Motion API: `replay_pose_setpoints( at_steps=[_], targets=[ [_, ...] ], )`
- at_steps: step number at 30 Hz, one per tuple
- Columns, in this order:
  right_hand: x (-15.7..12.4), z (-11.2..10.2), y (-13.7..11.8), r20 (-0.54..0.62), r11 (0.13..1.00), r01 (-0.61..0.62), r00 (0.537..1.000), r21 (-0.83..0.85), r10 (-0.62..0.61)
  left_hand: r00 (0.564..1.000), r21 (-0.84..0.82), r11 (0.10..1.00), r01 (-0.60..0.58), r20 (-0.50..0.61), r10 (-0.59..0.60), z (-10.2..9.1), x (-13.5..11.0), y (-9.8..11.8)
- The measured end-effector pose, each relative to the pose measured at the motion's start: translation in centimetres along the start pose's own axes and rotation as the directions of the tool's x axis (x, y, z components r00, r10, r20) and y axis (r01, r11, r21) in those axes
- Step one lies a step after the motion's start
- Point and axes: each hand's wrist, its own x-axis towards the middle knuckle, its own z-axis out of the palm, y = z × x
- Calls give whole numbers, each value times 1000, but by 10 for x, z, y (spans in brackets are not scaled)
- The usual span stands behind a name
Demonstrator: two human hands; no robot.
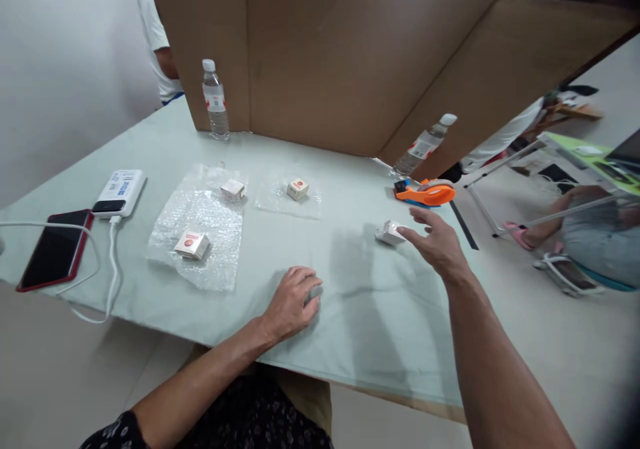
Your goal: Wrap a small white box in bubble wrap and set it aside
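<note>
My left hand (291,302) rests on the pale green table (360,315) near its front edge, fingers curled loosely down, holding nothing. My right hand (436,241) hovers open with fingers stretched toward a small wrapped package (389,233), fingertips just beside it. An orange tape dispenser (425,193) lies just beyond that hand. A small box with a red label (192,244) sits on a sheet of bubble wrap (210,222) to the left. Another box (233,189) sits at that sheet's far corner. A third box (297,188) rests on a second sheet (280,202).
A cardboard screen (350,55) stands along the table's back, with a water bottle (215,100) at its left and another bottle (424,145) leaning at its right. A power bank (120,193) and a phone (55,249) with white cables lie at the far left. Other people sit beyond the screen.
</note>
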Motion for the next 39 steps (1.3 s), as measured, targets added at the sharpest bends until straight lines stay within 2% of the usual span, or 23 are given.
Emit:
replay_pose_setpoints(
  at_steps=[2,6,9,11,14,17,19,21,24,28,30,33,39],
  targets=[
    [5,21,-31,69,994,101,992,37,-103,1000,121,993,-6,-11,7,-9,14,2],
    [36,90,-93,161,975,173,967,143,-195,998,406,914,28,-64,-2,-34,66,-14],
    [64,139,-133,198,994,90,975,67,-102,986,524,837,160,-122,-113,-45,108,-44],
    [77,162,-152,213,997,63,975,34,-69,978,568,796,208,-132,-161,-48,127,-66],
    [83,177,-164,247,999,38,969,-22,-31,977,577,789,213,-123,-174,-47,143,-93],
    [76,168,-160,242,999,21,970,-31,-13,983,565,804,185,-96,-158,-45,144,-99],
    [63,152,-151,234,1000,18,972,-12,-14,989,555,819,144,-63,-132,-44,134,-90],
    [43,132,-140,241,998,31,970,57,-44,995,547,832,92,-22,-95,-41,112,-72],
    [-4,103,-127,270,966,79,952,246,-147,999,532,846,-18,39,-4,-36,59,-39],
    [-79,80,-125,322,945,107,923,309,-210,996,438,895,-85,74,58,-40,-16,-4],
    [-110,79,-129,355,950,117,909,289,-220,995,396,914,-86,83,58,-45,-42,5],
    [-142,84,-132,385,959,138,894,247,-228,992,357,929,-100,112,64,-53,-63,12],
    [-160,97,-133,346,956,144,910,254,-229,987,326,934,-149,109,119,-61,-74,16]
  ],
)
